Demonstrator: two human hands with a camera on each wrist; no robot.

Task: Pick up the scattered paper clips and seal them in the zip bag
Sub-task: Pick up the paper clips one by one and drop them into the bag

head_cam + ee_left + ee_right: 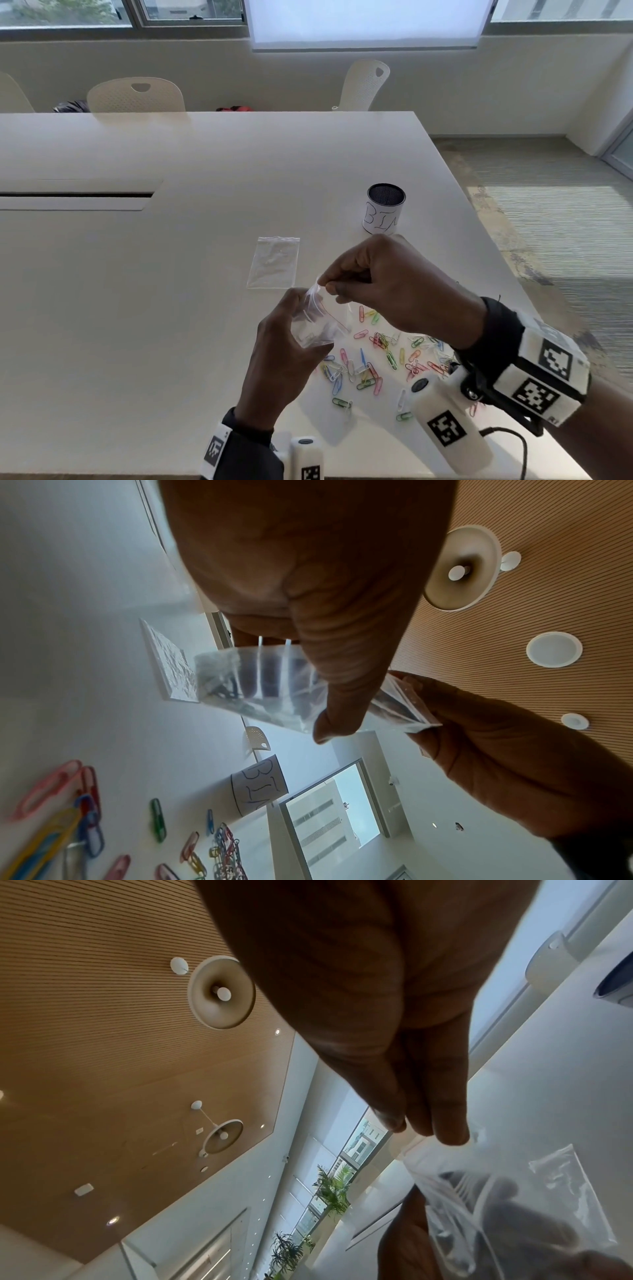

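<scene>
The left hand (pixel 284 346) cradles the zip bag (pixel 317 320) from below, thumb and fingers curled round its body, likely to keep it steady above the paper clips (pixel 376 356). The right hand (pixel 387 284) arches over from beyond the pile, fingertips (pixel 330 284) pinched together on the bag's top lip, apparently prying it open. A spare bag (pixel 274 262) lies flat beyond the held one.

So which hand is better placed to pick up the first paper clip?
The right hand. It only pinches the top edge of the bag and hangs right above the paper clips, while the left hand grips the bag's body.
</scene>
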